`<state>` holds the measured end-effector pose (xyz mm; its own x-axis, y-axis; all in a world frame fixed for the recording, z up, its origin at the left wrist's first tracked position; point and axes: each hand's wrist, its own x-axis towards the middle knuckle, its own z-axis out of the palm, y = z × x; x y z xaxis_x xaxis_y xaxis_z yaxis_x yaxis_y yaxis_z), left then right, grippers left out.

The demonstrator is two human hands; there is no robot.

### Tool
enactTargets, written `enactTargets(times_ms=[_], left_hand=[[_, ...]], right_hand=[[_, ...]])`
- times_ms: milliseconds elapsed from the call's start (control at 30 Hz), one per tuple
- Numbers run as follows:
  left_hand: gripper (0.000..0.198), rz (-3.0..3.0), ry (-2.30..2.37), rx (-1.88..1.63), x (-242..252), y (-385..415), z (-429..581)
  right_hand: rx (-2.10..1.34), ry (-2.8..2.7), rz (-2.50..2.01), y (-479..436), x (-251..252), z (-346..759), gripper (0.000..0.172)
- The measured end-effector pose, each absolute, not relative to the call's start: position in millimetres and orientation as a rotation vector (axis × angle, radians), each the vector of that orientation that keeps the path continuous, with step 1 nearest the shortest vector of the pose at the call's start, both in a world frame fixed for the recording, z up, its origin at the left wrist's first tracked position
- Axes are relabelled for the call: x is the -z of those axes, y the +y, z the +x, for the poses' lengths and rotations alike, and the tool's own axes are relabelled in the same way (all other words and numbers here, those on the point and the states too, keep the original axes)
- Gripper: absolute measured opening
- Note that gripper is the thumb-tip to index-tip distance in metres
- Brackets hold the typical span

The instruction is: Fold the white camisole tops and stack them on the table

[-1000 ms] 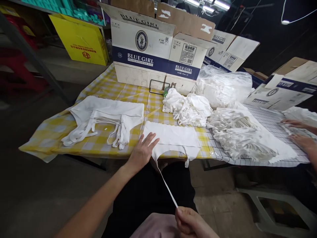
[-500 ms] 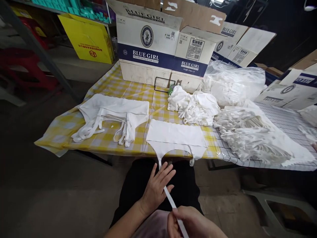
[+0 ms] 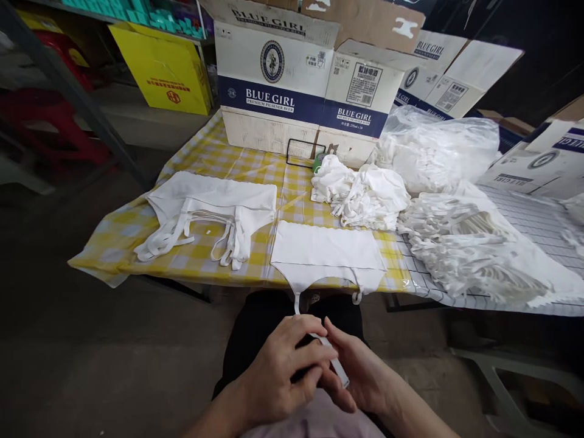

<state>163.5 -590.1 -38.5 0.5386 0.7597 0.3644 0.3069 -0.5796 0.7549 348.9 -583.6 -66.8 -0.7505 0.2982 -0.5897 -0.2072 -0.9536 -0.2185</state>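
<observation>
A white camisole (image 3: 326, 246) lies flat at the table's front edge, one of its straps (image 3: 297, 302) hanging down toward my lap. Both hands meet over my legs around that strap. My left hand (image 3: 283, 368) lies on top, fingers bent over it. From the right, my right hand (image 3: 362, 368) holds a folded length of the strap, which shows as a white band between the two hands. The fingertips overlap, so part of the grip is hidden. The camisole's other strap hangs in a short loop by the table edge.
Left of it lies a stack of white camisoles (image 3: 210, 198) with dangling straps. Crumpled white garments (image 3: 365, 191), a large pile of strapped pieces (image 3: 469, 243) and a plastic bag (image 3: 442, 146) fill the right. Beer cartons (image 3: 274, 91) and a wire frame (image 3: 292, 152) stand behind.
My hands have come together. The left moved down and right from the taut strap, the right moved up, and the strap is now folded between them.
</observation>
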Motion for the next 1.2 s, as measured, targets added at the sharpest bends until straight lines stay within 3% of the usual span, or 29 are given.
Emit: enactTargets(times_ms=[267, 500, 700, 867, 933, 1033, 1100, 1200], left_hand=[[0.022, 2.594, 0.904, -0.735, 36, -584, 176], [0.034, 2.64, 0.787, -0.632, 44, -573, 163], [0.027, 2.548, 0.747, -0.801, 54, -573, 165], [0.015, 1.918, 0.944, -0.93, 50, -560, 168], [0.021, 1.618, 1.036, -0.862, 46, -550, 167], [0.026, 1.29, 1.023, -0.726, 42, -537, 165], [0.027, 1.164, 0.962, -0.654, 43, -531, 166], [0.03, 1.085, 0.912, -0.613, 45, -526, 171]], right_hand=[[-2.422, 0.145, -0.826, -573, 58, 339, 0.023], [-2.452, 0.257, -0.651, -569, 58, 341, 0.024], [-2.476, 0.212, -0.644, -569, 60, 337, 0.026], [-2.444, -0.414, -0.959, -568, 58, 344, 0.037], [-2.221, -0.951, -1.21, -566, 58, 353, 0.037], [-1.451, -1.617, -1.448, -558, 57, 365, 0.022], [-0.916, -1.878, -1.382, -549, 56, 370, 0.017], [-0.328, -2.224, -1.102, -536, 53, 371, 0.03]])
